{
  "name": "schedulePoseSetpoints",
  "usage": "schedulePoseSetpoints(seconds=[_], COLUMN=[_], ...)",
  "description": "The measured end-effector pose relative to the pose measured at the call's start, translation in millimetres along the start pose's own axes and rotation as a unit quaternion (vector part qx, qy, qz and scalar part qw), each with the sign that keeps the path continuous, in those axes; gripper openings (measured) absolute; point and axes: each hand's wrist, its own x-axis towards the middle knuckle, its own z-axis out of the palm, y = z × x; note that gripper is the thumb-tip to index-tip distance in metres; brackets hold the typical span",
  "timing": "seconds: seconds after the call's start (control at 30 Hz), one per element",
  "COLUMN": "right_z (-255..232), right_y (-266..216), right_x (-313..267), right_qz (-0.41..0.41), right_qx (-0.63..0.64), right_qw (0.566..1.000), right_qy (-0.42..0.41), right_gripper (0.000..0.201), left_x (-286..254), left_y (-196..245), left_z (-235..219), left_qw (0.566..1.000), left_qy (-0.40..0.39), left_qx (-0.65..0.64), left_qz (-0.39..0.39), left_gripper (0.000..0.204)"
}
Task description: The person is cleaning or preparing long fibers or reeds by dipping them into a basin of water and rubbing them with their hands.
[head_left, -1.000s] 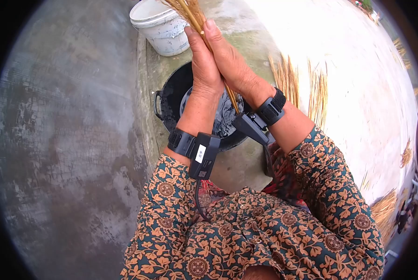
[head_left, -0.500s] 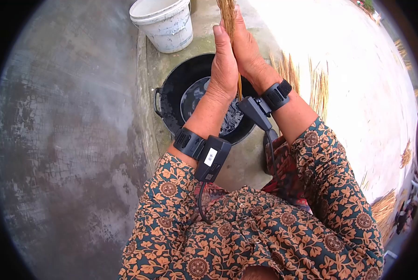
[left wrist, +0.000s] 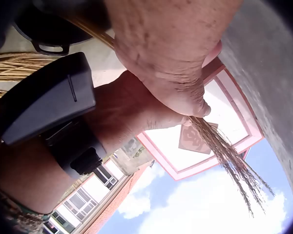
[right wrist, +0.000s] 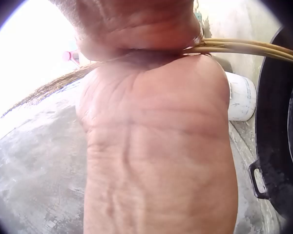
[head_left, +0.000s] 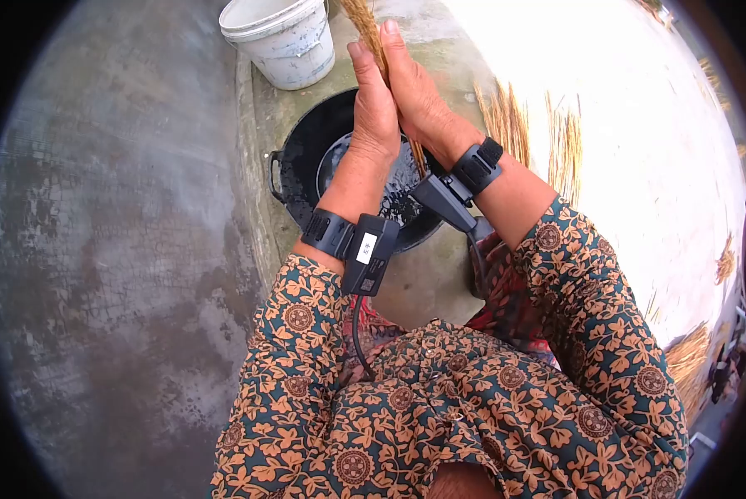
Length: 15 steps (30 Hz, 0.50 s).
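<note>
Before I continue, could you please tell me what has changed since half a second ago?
The left hand and right hand have swung left, and the dried grass stalks between them lean further left. Nothing was grasped or let go; the black basin and white bucket stayed put.

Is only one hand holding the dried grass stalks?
No, the left hand and right hand press the dried grass stalks between them.

Head view: daylight; ground (head_left: 639,183) blown out, upper right; dark, curved corners. Left wrist: bright sky (left wrist: 200,202), lower edge. Right wrist: soft focus, glare upper left.
</note>
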Motion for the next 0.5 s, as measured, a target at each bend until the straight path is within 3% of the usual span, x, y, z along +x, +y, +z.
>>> schedulePoseSetpoints(seconds=[0.03, 0.1, 0.17, 0.27, 0.37, 0.5], right_z=[8.4, 16.6, 21.9, 18.2, 1.6, -17.5], right_y=[2.0, -2.5, -0.4, 14.0, 27.6, 21.2], right_x=[-6.1, -19.7, -20.8, -11.0, 5.1, 9.3], right_qz=[-0.029, 0.009, -0.02, -0.083, -0.084, 0.052], right_qx=[0.0, -0.002, -0.022, -0.062, -0.063, 0.038], right_qw=[0.999, 0.996, 0.995, 0.993, 0.994, 0.997], right_qy=[-0.035, -0.094, -0.097, -0.052, -0.031, -0.053], right_gripper=[0.072, 0.073, 0.065, 0.055, 0.058, 0.069], left_x=[2.6, 8.8, 13.5, 13.4, 12.3, 8.5], left_y=[8.1, 15.4, 13.2, 5.3, -8.9, -3.4], left_z=[-7.5, -19.3, -27.1, -26.9, -23.4, -13.7], left_qw=[0.999, 0.993, 0.985, 0.988, 0.994, 0.993], left_qy=[0.03, 0.106, 0.17, 0.144, 0.064, 0.093], left_qx=[-0.027, -0.044, -0.036, -0.061, -0.087, -0.06], left_qz=[-0.028, -0.02, 0.007, 0.003, -0.007, -0.032], left_gripper=[0.067, 0.062, 0.058, 0.057, 0.057, 0.055])
